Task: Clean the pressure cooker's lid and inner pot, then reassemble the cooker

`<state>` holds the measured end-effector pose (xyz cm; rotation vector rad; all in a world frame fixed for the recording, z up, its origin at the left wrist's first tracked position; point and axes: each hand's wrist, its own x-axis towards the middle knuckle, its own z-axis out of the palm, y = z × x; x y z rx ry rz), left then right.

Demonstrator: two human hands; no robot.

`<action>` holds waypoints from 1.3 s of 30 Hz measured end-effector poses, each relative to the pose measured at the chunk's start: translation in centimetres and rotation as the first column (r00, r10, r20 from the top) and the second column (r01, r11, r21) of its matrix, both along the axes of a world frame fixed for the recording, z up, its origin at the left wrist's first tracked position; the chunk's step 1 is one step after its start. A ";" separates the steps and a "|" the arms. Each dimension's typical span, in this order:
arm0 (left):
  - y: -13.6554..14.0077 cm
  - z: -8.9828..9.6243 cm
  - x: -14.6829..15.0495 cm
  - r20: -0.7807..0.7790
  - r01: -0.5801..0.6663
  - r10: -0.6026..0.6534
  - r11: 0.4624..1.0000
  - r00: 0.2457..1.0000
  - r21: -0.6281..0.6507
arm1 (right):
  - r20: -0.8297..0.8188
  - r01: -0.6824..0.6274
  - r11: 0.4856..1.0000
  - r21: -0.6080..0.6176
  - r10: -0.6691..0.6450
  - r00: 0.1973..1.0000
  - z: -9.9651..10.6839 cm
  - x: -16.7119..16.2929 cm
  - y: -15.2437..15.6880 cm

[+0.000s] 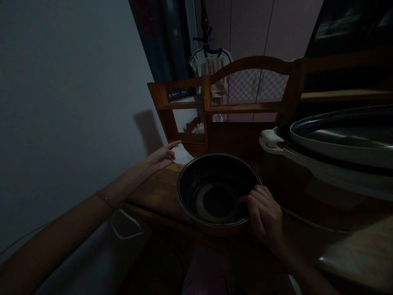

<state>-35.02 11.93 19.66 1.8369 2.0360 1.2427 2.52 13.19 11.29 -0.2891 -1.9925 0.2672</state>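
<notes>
The work looks under way, though how much is done or left does not show. The black pot (pixel 219 219) sits at the tabletop's (pixel 153 190) near edge, its rim grasped by the right hand's (pixel 264 211) fingers. No contents show in its dark inside. The left hand (pixel 162 157) meets a white sheet (pixel 183 155); I cannot tell whether its fingers grip it. A lid (pixel 353 152) covers the white cooker (pixel 334 178), hiding any contents.

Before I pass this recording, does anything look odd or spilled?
No spill shows. The white cord loops loosely near the desk, looking untidy. A pale ring shows in the pot; stain or glare, I cannot tell.
</notes>
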 end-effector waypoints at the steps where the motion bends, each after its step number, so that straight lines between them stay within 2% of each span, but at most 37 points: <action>1: 1.0 -0.4 -0.3 0.068 0.026 -0.023 0.999 0.997 -0.039 | 0.003 0.000 1.000 -0.002 0.000 1.000 0.0 0.0 0.0; 5: 2.0 -1.3 -1.0 0.278 0.096 -0.061 0.989 0.959 -0.112 | 0.009 0.006 1.000 -0.010 -0.006 1.000 0.0 0.0 -0.1; 9: 0.9 -1.1 -0.5 0.333 0.069 -0.045 0.996 0.942 -0.059 | 0.006 0.004 1.000 0.001 -0.004 1.000 0.1 0.0 -0.1; 10: 0.7 -0.8 -0.2 0.296 0.058 -0.051 0.998 0.954 -0.016 | 0.005 0.003 1.000 0.005 -0.003 1.000 0.2 0.0 -0.1; 12: 0.3 0.0 0.8 0.127 0.068 -0.080 0.993 0.989 0.093 | 0.004 -0.001 1.000 0.005 0.001 1.000 0.2 -0.1 -0.1; 14: 0.0 0.8 2.1 -0.122 0.183 -0.167 0.974 0.978 0.134 | 0.002 0.001 1.000 -0.001 -0.001 1.000 0.1 -0.1 -0.1; 16: -0.2 1.3 3.2 -0.311 0.372 -0.352 0.928 0.883 0.005 | 0.005 0.004 1.000 -0.005 -0.004 1.000 0.1 -0.1 -0.1; 18: -0.3 1.4 4.0 -0.391 0.495 -0.531 0.846 0.752 -0.196 | 0.001 0.002 1.000 0.001 -0.002 1.000 0.1 -0.1 -0.1; 20: -0.4 1.2 4.1 -0.424 0.503 -0.602 0.798 0.677 -0.331 | 0.001 -0.002 1.000 0.004 0.002 1.000 0.1 0.0 0.0; 22: -0.5 0.9 3.9 -0.464 0.459 -0.594 0.803 0.657 -0.379 | 0.005 -0.005 1.000 0.005 0.005 1.000 0.2 0.0 0.0; 26: -0.6 0.8 3.1 -0.520 0.406 -0.569 0.821 0.637 -0.401 | 0.005 -0.007 1.000 -0.004 0.007 1.000 0.1 0.0 0.0; 31: -0.9 1.4 3.3 -0.518 0.370 -0.565 0.820 0.642 -0.436 | -0.001 -0.014 1.000 0.000 0.014 1.000 0.1 0.0 -0.1; 35: -1.6 1.8 3.3 -0.522 0.386 -0.587 0.806 0.618 -0.450 | 0.007 -0.022 1.000 -0.006 0.022 1.000 0.2 0.1 -0.1; 39: -2.2 1.8 3.1 -0.510 0.460 -0.632 0.775 0.583 -0.434 | 0.009 -0.020 1.000 -0.013 0.020 1.000 0.2 0.0 -0.1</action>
